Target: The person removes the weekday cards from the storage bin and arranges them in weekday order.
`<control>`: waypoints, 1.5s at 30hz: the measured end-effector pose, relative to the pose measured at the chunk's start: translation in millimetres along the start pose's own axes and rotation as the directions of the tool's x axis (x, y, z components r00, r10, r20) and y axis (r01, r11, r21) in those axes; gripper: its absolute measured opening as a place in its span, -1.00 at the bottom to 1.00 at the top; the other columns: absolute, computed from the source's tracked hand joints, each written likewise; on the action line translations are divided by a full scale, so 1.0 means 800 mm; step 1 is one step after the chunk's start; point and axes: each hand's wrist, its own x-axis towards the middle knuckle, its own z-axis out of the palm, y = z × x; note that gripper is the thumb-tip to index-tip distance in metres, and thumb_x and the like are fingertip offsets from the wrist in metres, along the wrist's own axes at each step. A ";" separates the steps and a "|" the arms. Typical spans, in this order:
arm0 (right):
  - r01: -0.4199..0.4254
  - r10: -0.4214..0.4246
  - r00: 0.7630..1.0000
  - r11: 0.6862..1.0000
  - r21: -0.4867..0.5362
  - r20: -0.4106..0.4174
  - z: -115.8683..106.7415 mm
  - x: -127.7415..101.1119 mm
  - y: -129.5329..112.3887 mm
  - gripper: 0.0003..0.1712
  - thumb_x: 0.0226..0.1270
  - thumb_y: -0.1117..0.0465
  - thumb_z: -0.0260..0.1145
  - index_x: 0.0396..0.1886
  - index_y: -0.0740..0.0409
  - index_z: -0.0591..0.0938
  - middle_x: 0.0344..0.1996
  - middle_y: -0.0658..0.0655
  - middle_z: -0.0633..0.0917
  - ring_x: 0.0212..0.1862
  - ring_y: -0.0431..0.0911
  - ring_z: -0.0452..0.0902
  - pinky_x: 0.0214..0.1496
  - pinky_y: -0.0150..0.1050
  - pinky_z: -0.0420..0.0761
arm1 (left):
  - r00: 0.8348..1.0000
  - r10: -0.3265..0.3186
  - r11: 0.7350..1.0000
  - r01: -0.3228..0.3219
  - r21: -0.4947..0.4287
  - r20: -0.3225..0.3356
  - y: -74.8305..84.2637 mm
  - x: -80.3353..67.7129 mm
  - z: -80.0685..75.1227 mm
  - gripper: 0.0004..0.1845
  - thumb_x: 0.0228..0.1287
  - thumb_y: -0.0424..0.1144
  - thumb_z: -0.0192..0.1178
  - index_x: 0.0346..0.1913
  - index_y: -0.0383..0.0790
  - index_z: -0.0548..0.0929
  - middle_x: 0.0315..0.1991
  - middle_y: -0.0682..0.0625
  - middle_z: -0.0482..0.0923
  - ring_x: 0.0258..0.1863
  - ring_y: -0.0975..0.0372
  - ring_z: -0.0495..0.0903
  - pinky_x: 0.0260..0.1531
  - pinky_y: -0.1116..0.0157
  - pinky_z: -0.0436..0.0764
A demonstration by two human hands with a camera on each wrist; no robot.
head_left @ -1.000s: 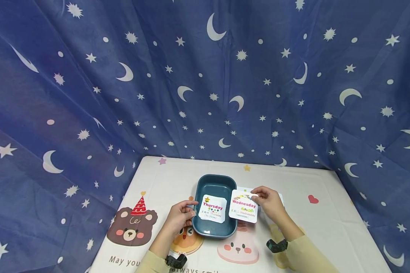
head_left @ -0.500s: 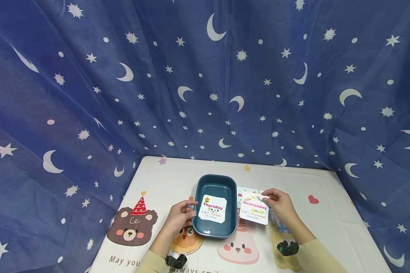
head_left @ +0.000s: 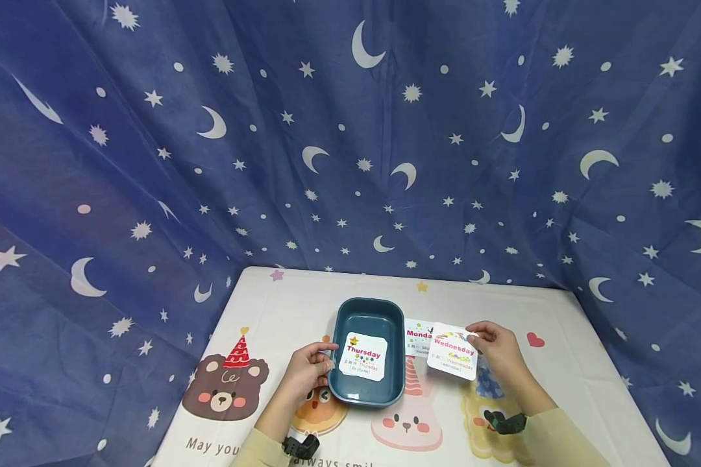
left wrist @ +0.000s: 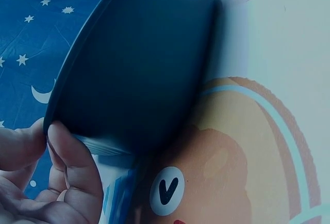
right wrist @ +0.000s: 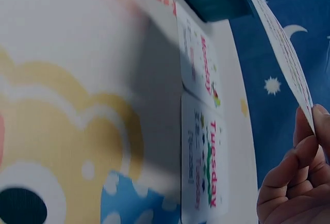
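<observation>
My right hand (head_left: 498, 350) pinches the white Wednesday card (head_left: 452, 351) by its upper right corner. In the right wrist view the card (right wrist: 282, 53) is raised off the table, seen nearly edge-on. Below it lie the Monday card (right wrist: 198, 61) and the Tuesday card (right wrist: 203, 157), edge to edge; the head view has Tuesday mostly hidden. My left hand (head_left: 307, 373) holds the left rim of a dark teal plastic tray (head_left: 369, 312) between thumb and fingers, as the left wrist view shows at the tray wall (left wrist: 129, 64). The Thursday card (head_left: 363, 357) lies inside the tray.
A white tablecloth (head_left: 315, 292) printed with cartoon figures covers the table. Behind it and along the left side hangs a blue curtain (head_left: 350, 136) with moons and stars. Dark bands (head_left: 505, 423) sit on both wrists.
My right hand has carried the Wednesday card rightward, away from the tray's right edge, uncovering much of the Monday card. The left hand and tray have stayed in place.
</observation>
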 end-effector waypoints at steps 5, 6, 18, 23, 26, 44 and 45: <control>-0.017 0.016 1.000 0.998 -0.060 -0.023 -0.011 0.001 0.006 -0.75 0.54 0.26 0.39 0.12 0.23 0.72 -0.25 0.12 0.69 -0.22 -0.13 0.56 -0.22 -0.34 0.69 | 1.000 -0.002 1.000 0.002 -0.003 0.005 0.000 0.000 0.000 -0.55 0.39 -0.55 0.29 0.30 -0.27 0.71 -0.33 -0.01 0.51 -0.53 0.21 0.48 -0.53 0.38 0.64; -0.016 0.014 1.000 0.998 -0.066 -0.026 -0.013 0.002 0.007 -0.75 0.53 0.28 0.38 0.11 0.25 0.71 -0.24 0.13 0.69 -0.23 -0.13 0.56 -0.23 -0.35 0.69 | 1.000 -0.003 1.000 0.003 -0.005 0.006 0.000 0.001 0.000 -0.55 0.39 -0.55 0.29 0.29 -0.27 0.71 -0.34 -0.01 0.51 -0.53 0.21 0.48 -0.53 0.38 0.64; 0.008 -0.009 1.000 0.994 -0.113 -0.014 -0.042 0.012 0.027 -0.71 0.52 0.30 0.38 0.13 0.35 0.69 -0.31 0.12 0.68 -0.32 -0.21 0.54 -0.29 -0.36 0.64 | 1.000 -0.001 1.000 0.001 -0.007 0.005 0.000 0.000 -0.001 -0.56 0.39 -0.57 0.28 0.29 -0.27 0.71 -0.34 -0.01 0.51 -0.51 0.22 0.49 -0.52 0.38 0.65; -0.003 0.000 1.000 0.991 -0.135 -0.024 -0.051 0.016 0.036 -0.73 0.53 0.29 0.38 0.12 0.32 0.72 -0.34 0.08 0.62 -0.35 -0.23 0.47 -0.37 -0.39 0.55 | 1.000 -0.001 1.000 0.001 -0.004 0.006 0.000 0.000 -0.001 -0.56 0.39 -0.55 0.29 0.29 -0.26 0.71 -0.33 -0.01 0.52 -0.51 0.22 0.49 -0.52 0.38 0.64; -0.003 -0.001 1.000 0.991 -0.136 -0.028 -0.056 0.020 0.041 -0.73 0.53 0.30 0.37 0.13 0.32 0.72 -0.35 0.07 0.59 -0.40 -0.22 0.44 -0.42 -0.38 0.53 | 1.000 -0.002 1.000 0.002 -0.005 0.006 0.000 0.000 -0.001 -0.56 0.39 -0.55 0.29 0.29 -0.26 0.72 -0.33 -0.01 0.52 -0.52 0.22 0.49 -0.53 0.38 0.64; -0.081 0.059 0.994 0.959 -0.272 -0.089 -0.079 0.041 0.071 -0.74 0.57 0.29 0.28 0.11 0.28 0.74 -0.29 0.10 0.55 -0.19 -0.05 0.40 -0.32 -0.33 0.42 | 1.000 -0.001 1.000 0.002 -0.018 0.014 0.000 0.000 -0.003 -0.57 0.40 -0.55 0.27 0.28 -0.28 0.71 -0.32 -0.01 0.52 -0.53 0.24 0.50 -0.53 0.38 0.65; -0.085 0.062 0.994 0.958 -0.275 -0.090 -0.080 0.042 0.072 -0.74 0.58 0.29 0.27 0.12 0.27 0.74 -0.28 0.11 0.54 -0.18 -0.04 0.40 -0.31 -0.32 0.42 | 1.000 0.001 1.000 -0.001 -0.018 0.015 0.000 0.000 -0.004 -0.57 0.40 -0.54 0.27 0.28 -0.29 0.71 -0.32 -0.01 0.52 -0.54 0.24 0.50 -0.53 0.39 0.65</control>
